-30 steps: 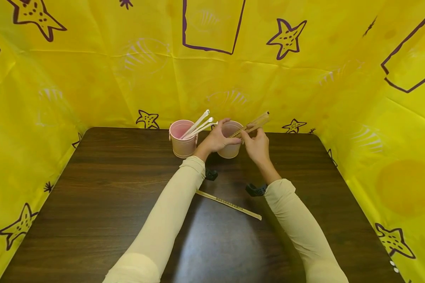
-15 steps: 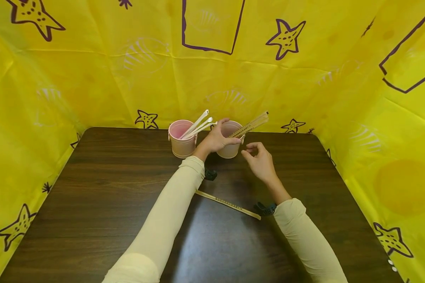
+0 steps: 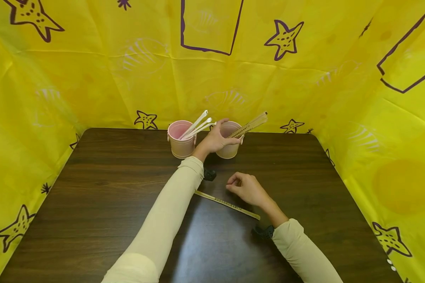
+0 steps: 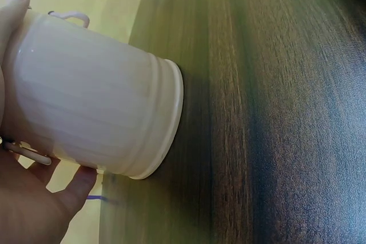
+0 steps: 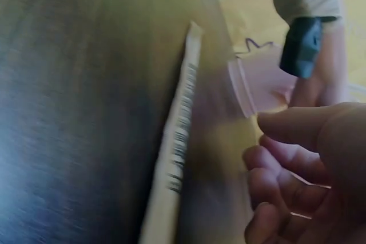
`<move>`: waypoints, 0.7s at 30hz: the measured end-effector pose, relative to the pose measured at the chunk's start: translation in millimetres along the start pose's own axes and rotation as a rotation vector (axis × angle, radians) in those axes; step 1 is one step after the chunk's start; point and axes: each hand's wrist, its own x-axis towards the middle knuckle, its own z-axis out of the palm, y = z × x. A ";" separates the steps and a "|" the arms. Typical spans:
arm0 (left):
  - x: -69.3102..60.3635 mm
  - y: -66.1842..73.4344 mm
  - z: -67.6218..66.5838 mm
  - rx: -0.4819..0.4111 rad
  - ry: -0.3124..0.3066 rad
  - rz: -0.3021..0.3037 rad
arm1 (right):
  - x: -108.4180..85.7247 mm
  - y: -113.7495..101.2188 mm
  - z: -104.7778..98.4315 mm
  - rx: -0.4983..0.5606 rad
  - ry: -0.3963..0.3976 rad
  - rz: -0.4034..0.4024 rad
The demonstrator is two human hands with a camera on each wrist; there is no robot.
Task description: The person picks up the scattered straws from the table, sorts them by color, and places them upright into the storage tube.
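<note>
My left hand (image 3: 214,140) grips the right-hand pale pink bucket (image 3: 228,151) near its rim, with the thumb across the front. In the left wrist view the upright bucket (image 4: 94,92) stands on the table, fingers curled about its side. Several tan paper-wrapped straws (image 3: 249,125) lean out of it to the right. Another tan paper-wrapped straw (image 3: 230,204) with dark print lies diagonally on the table; the left sleeve hides its far end. My right hand (image 3: 249,190) hovers just above that straw, fingers loosely curled, holding nothing. The right wrist view shows the straw (image 5: 177,135) apart from the fingertips.
A second pink bucket (image 3: 182,148) stands to the left, with several white paper-wrapped straws (image 3: 198,127) leaning out rightward. Both buckets are near the back edge of the dark wooden table (image 3: 109,188). A yellow patterned sheet (image 3: 198,78) surrounds the table's back and sides.
My right hand has let go of the tan straws in the right bucket and come back toward the straw on the table. The left hand has stayed on the bucket.
</note>
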 end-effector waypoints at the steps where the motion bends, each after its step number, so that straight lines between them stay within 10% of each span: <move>1: -0.5 0.0 -0.4 -0.002 0.001 -0.002 | -1.7 0.3 3.0 -0.004 -0.018 -0.009; 21: 0.9 -1.9 0.6 -0.007 -0.005 0.006 | -6.7 -7.8 26.4 -0.144 -0.115 -0.017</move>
